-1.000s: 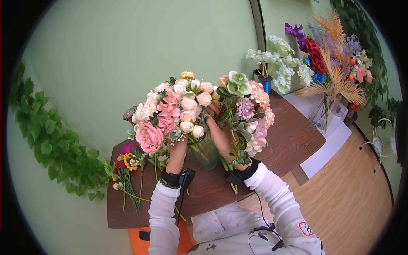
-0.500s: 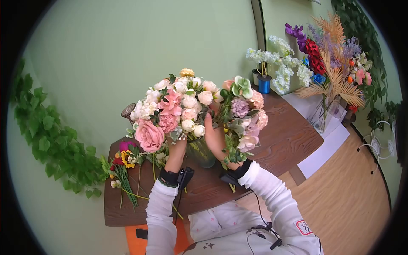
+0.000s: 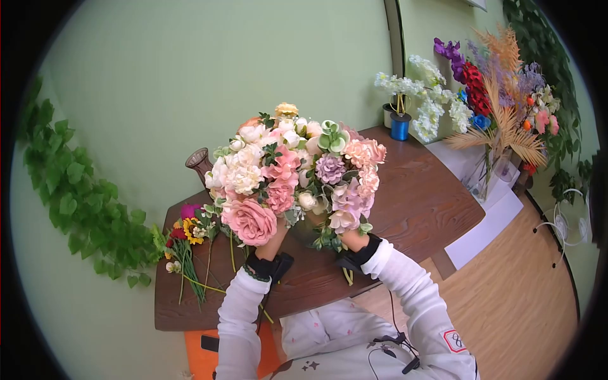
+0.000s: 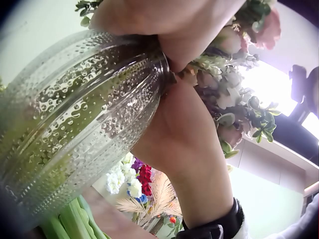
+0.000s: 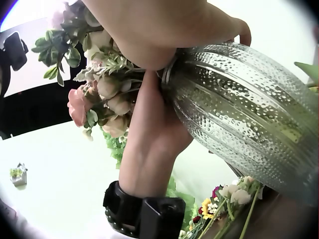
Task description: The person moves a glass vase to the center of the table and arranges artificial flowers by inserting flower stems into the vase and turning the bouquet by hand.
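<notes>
Both hands close around the neck of a ribbed clear glass vase (image 4: 84,119). The left hand (image 4: 164,25) lies across the neck at the top of the left wrist view, facing the right hand (image 4: 179,129). A large bouquet rises from the hands, with a big pink rose (image 3: 252,221), white blooms (image 3: 246,177) and a lavender flower (image 3: 330,169). In the head view the blooms hide the fingers and most of the vase. Green stems show through the glass (image 5: 239,99) in the right wrist view.
Loose flowers (image 3: 190,231) lie on the brown table's (image 3: 411,202) left part. Behind the bouquet stands a brownish glass vessel (image 3: 199,161). A blue spool (image 3: 399,128) is at the back right, near tall arrangements (image 3: 500,114). Green stem ends (image 3: 348,275) show by the right wrist.
The blooms at the right have come in leftward against the main bouquet, forming one rounded mass. The right hand has moved down and inward, and both hands are now hidden under blooms in the head view.
</notes>
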Motion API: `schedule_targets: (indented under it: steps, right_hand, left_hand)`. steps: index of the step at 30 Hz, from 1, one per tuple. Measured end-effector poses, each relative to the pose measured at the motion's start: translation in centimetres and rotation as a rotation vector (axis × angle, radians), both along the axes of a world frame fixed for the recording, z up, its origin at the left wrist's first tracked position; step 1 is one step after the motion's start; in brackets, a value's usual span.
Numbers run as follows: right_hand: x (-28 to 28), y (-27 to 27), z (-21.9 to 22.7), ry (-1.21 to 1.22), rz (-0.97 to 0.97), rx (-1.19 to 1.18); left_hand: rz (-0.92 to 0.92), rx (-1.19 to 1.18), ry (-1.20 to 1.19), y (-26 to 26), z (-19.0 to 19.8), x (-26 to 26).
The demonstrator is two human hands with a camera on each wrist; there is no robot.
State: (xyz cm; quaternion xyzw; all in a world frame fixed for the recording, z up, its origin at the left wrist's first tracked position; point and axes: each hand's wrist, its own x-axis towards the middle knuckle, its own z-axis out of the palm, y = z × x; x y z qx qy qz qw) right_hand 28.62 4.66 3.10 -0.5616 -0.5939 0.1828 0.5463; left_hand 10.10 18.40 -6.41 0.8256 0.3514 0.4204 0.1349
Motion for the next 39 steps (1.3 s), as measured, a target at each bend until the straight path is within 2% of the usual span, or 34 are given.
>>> schedule_targets:
  steps: [4,8,10,12,14,15,16,17,18,19,20,21,22,23,24,25,26,28,30,32,33,35,39]
  right_hand:
    - [2.5,-3.2,-2.2,-0.109,0.115,-0.090]
    - [5.5,-5.5,-3.6,-0.226,0.247,-0.192]
    - [5.2,-3.7,-2.1,-0.291,0.319,-0.245]
    - [5.7,-3.6,-2.4,-0.339,0.365,-0.276]
    - [6.9,-3.3,-3.3,0.174,0.260,0.083]
    - [7.5,-3.2,-3.1,0.163,0.275,0.077]
    - [8.1,-3.3,-2.7,0.284,0.151,0.133]
    - [8.7,-3.5,-2.3,0.405,0.024,0.187]
    - [9.3,-4.1,-1.6,0.362,0.007,0.193]
    - [9.2,-4.6,-0.6,0.391,-0.031,0.226]
    - [9.0,-5.0,0.3,0.421,-0.069,0.257]
    - [9.2,-5.1,0.9,0.398,-0.035,0.324]
    - [9.2,-5.1,1.5,0.377,-0.001,0.391]
    - [8.9,-5.2,2.4,0.400,-0.013,0.396]
    - [8.5,-5.5,3.1,0.396,-0.001,0.388]
    - [7.9,-5.7,3.8,0.363,0.014,0.456]
    - [7.5,-5.8,4.2,0.329,0.029,0.524]
    - [7.2,-5.5,4.8,0.325,0.054,0.529]
    - [7.3,-5.3,5.3,0.018,-0.079,0.578]
    - [6.8,-5.4,6.0,-0.005,-0.058,0.566]
    - [6.5,-5.5,6.4,-0.018,-0.044,0.557]
    - [6.0,-5.8,7.1,-0.027,-0.036,0.533]
    - [5.5,-6.2,8.4,-0.031,0.025,0.481]
  left_hand:
    - [0.003,0.087,-0.152,-0.5,-0.2,0.8]
    - [-0.172,-0.154,-0.293,-1.8,1.1,0.2]
    - [-0.256,-0.272,-0.373,-2.6,2.2,-0.3]
    - [-0.343,-0.385,-0.460,-3.4,3.3,-0.7]
    - [-0.430,-0.489,-0.551,-3.9,4.2,-1.2]
    - [-0.474,-0.540,-0.596,-4.1,4.4,-1.6]
    - [-0.518,-0.590,-0.641,-4.3,4.3,-2.0]
    - [-0.355,-0.453,-0.302,-1.1,-0.1,-4.4]
    - [-0.344,-0.453,-0.317,-3.0,2.7,-4.9]
    - [-0.381,-0.352,-0.065,-6.7,8.7,-5.7]
    - [-0.412,-0.252,0.187,-8.5,12.1,-6.2]
    - [-0.261,-0.271,0.157,-7.6,11.5,-7.2]
    - [-0.110,-0.290,0.130,-7.8,12.6,-7.4]
    - [-0.055,-0.376,-0.037,-8.4,13.7,-7.8]
    - [0.028,-0.161,-0.139,-7.0,13.0,-8.9]
    - [0.037,-0.116,-0.238,-7.7,14.9,-8.6]
    - [0.014,-0.155,-0.463,-7.3,16.0,-8.4]
    - [-0.008,-0.109,-0.566,-8.7,19.6,-7.0]
    - [-0.105,0.164,-0.290,-8.7,21.9,-6.0]
    - [-0.212,0.227,-0.062,-9.3,24.3,-4.4]
    - [-0.207,0.227,-0.072,-9.9,25.1,-3.4]
    - [-0.252,0.113,0.136,-10.5,26.1,-1.8]
    - [-0.282,0.034,0.248,-9.2,25.6,-1.2]
